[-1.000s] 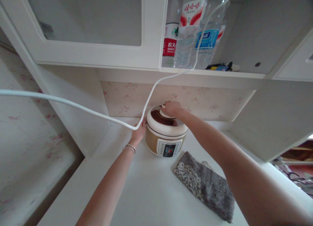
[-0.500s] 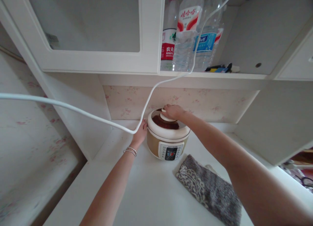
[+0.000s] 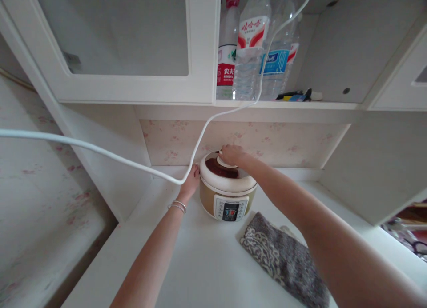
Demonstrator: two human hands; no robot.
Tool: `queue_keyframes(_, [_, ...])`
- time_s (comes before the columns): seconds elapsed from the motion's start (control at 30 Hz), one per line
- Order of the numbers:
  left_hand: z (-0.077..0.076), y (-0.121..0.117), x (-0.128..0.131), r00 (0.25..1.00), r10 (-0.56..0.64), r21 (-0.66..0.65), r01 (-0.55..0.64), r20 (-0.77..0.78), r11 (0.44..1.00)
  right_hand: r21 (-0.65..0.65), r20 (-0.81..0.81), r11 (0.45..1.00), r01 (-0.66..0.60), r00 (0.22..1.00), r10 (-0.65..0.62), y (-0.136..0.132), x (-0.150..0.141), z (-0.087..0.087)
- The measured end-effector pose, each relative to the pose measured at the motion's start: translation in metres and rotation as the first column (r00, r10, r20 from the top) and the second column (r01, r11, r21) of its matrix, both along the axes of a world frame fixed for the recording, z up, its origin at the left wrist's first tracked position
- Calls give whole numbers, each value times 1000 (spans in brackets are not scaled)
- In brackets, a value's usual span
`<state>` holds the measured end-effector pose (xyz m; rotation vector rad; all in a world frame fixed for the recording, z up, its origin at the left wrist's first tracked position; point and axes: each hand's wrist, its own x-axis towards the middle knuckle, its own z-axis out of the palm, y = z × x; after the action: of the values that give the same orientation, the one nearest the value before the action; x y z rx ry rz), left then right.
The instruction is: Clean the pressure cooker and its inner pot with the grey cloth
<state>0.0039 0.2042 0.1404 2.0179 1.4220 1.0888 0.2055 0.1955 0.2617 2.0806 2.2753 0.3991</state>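
Note:
A white and gold electric rice cooker (image 3: 206,198) stands on the white counter (image 3: 200,263), its control panel (image 3: 230,209) facing me. My right hand (image 3: 233,155) is closed around the knob on top of its brown and white lid (image 3: 218,169). The lid sits down on the body. At the cooker's left side, my left hand (image 3: 191,182) grips it near the rim, with some fingers hidden behind it. Two thin bangles (image 3: 177,206) circle that wrist. A folded grey patterned towel (image 3: 283,259) lies to the right of the cooker, below my right forearm.
A white cable (image 3: 100,154) hangs across the view in front of my left hand and up past the shelf. Above is a white cabinet (image 3: 133,89) holding several plastic bottles (image 3: 248,72). White side panels (image 3: 376,166) flank the counter, and flowered wallpaper (image 3: 283,143) is behind.
The view has shifted slightly, showing more of the bottle tops. Both hands keep their places on the rice cooker and its lid knob.

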Motion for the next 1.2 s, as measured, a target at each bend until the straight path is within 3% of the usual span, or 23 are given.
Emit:
queue_keyframes(0.27, [-2, 3, -2, 999, -10, -44, 12, 32, 999, -49, 85, 961, -271, 958, 274, -8, 20, 7])
queue_keyframes(0.37, [-2, 3, -3, 1000, 1, -30, -1, 2, 1000, -41, 95, 957, -287, 952, 290, -12, 20, 10])
queue_keyframes(0.47, [-5, 3, -3, 1000, 8, -15, -8, -8, 1000, 87, 38, 957, -277, 961, 275, -30, 14, 9])
queue_keyframes(0.57, [-9, 4, -4, 999, 8, 18, -7, -32, 1000, 288, -106, 927, -239, 955, 279, -70, 8, -7])
queue_keyframes(0.63, [-11, 5, -5, 998, 2, 42, 1, -57, 999, 326, -238, 925, -194, 930, 279, -110, 9, -28])
queue_keyframes(0.77, [-11, 5, -7, 998, -23, 59, 26, -55, 998, 151, -471, 980, -129, 862, 186, -198, 39, -92])
queue_keyframes(0.87, [-10, 4, -7, 999, -34, 64, 37, -39, 997, 35, -534, 999, 39, 845, -14, -254, 71, -147])
queue_keyframes(0.93, [-11, 4, -7, 999, -25, 69, 28, -37, 997, -115, -551, 983, 146, 814, -185, -281, 86, -182])
queue_keyframes(1.03, [-14, 5, -7, 999, -20, 88, 23, -34, 996, -228, -468, 954, 194, 837, -282, -307, 94, -228])
queue_keyframes(1.1, [-16, 6, -7, 999, -34, 98, 37, -32, 994, -199, -407, 958, 205, 872, -271, -314, 96, -250])
queue_keyframes(1.2, [-16, 6, -8, 998, -54, 88, 57, -33, 994, -110, -334, 948, 299, 887, -318, -310, 109, -269])
